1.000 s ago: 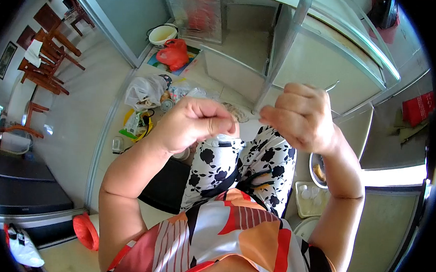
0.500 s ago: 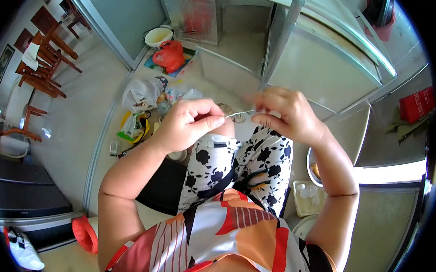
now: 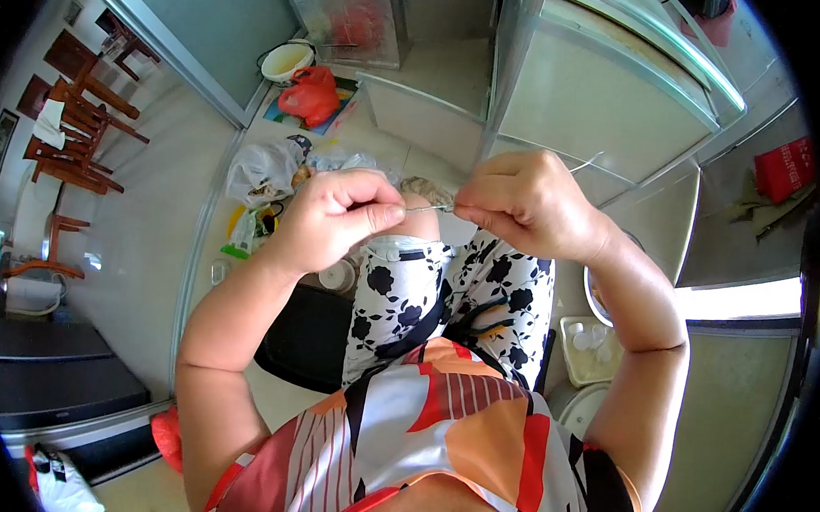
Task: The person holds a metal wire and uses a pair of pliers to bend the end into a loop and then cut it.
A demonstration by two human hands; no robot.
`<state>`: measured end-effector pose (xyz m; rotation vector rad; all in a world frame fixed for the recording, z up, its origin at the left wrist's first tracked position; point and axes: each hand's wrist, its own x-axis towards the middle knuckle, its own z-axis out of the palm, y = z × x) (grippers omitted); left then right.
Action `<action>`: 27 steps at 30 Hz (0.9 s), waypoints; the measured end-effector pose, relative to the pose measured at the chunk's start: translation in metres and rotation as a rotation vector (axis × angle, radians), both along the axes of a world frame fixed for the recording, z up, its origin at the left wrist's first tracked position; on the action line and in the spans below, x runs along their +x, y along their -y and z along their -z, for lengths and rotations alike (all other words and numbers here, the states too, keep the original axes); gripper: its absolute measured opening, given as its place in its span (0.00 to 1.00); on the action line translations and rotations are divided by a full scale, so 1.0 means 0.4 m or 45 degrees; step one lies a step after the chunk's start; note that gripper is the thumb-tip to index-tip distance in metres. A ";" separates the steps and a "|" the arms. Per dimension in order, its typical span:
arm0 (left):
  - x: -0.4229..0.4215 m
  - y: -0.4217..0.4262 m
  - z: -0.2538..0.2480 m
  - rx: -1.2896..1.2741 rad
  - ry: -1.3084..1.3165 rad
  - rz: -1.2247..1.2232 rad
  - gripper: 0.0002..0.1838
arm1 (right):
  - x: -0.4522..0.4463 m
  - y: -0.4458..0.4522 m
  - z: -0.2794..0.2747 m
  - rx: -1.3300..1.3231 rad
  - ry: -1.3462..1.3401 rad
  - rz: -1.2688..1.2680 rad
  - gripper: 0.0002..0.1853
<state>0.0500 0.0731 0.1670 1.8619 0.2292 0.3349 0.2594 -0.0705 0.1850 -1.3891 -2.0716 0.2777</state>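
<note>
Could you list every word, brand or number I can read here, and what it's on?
None can be read.
Red bag at right: pale characters, too small and blurred.
Green-and-white packet on the floor: any print too small.
Thin strand between left hand and right hand: no lettering visible.

Nothing can be read for certain. The nearest thing to lettering is on the red packet (image 3: 784, 169), between two and three o'clock near the edge of the view: a row of pale marks that looks like characters, too small and slanted to make out. At nine o'clock, the small green-and-yellow packet (image 3: 239, 241) carries coloured print, blurred past reading. Around eight o'clock, low by the edge, the white bag (image 3: 69, 488) bears bold black shapes; whether they are letters or a pattern, I cannot tell.
</note>
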 end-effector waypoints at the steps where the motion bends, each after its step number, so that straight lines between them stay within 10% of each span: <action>1: 0.004 -0.008 0.018 -0.053 -0.071 -0.004 0.04 | -0.005 0.005 -0.001 0.075 0.115 0.061 0.06; 16: 0.017 -0.198 0.059 0.352 0.088 -0.235 0.09 | 0.241 0.047 0.034 -0.503 -0.529 0.445 0.11; 21: 0.014 -0.155 0.067 1.323 0.045 -0.225 0.07 | 0.247 0.048 0.047 -0.437 -0.304 0.498 0.10; 27: 0.006 -0.206 0.135 0.778 -0.032 -0.211 0.09 | 0.295 0.054 0.077 -0.658 -0.358 0.717 0.08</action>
